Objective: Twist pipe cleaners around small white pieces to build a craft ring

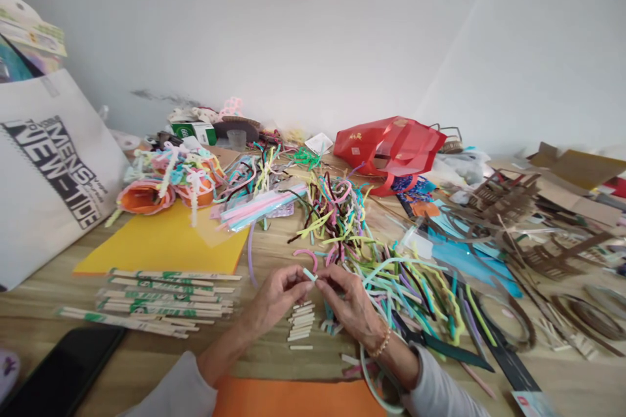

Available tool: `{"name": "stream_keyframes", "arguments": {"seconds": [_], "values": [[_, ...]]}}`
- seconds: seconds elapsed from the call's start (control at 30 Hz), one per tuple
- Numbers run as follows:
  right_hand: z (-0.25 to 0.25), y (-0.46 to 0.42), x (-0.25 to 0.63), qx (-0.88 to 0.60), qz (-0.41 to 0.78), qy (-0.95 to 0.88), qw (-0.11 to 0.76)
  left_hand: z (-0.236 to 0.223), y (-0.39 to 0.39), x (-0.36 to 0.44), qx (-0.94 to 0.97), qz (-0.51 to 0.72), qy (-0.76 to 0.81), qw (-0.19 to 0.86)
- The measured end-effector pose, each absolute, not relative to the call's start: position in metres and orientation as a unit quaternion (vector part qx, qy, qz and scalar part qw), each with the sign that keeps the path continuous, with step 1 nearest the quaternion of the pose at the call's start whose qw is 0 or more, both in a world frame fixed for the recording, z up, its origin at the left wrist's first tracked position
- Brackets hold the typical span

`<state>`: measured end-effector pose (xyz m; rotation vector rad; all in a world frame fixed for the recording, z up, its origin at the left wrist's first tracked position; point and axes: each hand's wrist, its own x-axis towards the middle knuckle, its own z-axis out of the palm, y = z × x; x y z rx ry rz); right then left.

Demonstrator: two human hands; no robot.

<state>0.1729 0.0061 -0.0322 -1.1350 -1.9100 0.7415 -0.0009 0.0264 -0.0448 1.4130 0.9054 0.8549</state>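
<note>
My left hand (278, 293) and my right hand (349, 300) meet at the middle of the table, fingers closed in a pinch. Between their fingertips is a short pale mint piece of pipe cleaner (309, 274); whether it wraps a stick inside I cannot tell. Just below lies a column of short cut wooden stick pieces (300, 324). A bracelet circles my right wrist, beside a heap of coloured pipe cleaners (405, 287). Left of my left hand are paper-wrapped chopsticks (161, 300), some in clear plastic.
An orange sheet (298, 397) lies at the near edge, a yellow sheet (186, 241) further left. A dark phone (63, 371) rests front left. Green-handled scissors or a knife (457, 350) lie at right. Behind stand a white bag (44, 176), a red bag (391, 143) and brown woven pieces (557, 254).
</note>
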Motion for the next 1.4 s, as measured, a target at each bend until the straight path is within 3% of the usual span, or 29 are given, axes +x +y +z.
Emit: {"name": "stream_keyframes", "arguments": {"seconds": [0.37, 0.67, 1.17, 1.4], "values": [[-0.0343, 0.0077, 0.1738, -0.433, 0.294, -0.765, 0.376, -0.0372, 0.0249, -0.0014, 0.623, 0.339, 0.38, 0.594], [-0.0329, 0.0061, 0.1738, -0.434, 0.285, -0.778, 0.354, -0.037, 0.021, -0.0029, 0.663, 0.329, 0.417, 0.527], [-0.0285, 0.0051, 0.1755, -0.393, 0.328, -0.79, 0.338, -0.038, 0.0243, -0.0037, 0.503, 0.323, 0.292, 0.747], [-0.0336, 0.0117, 0.1823, -0.38, 0.401, -0.781, 0.292, -0.0392, 0.0268, -0.0085, 0.502, 0.317, 0.303, 0.745]]}}
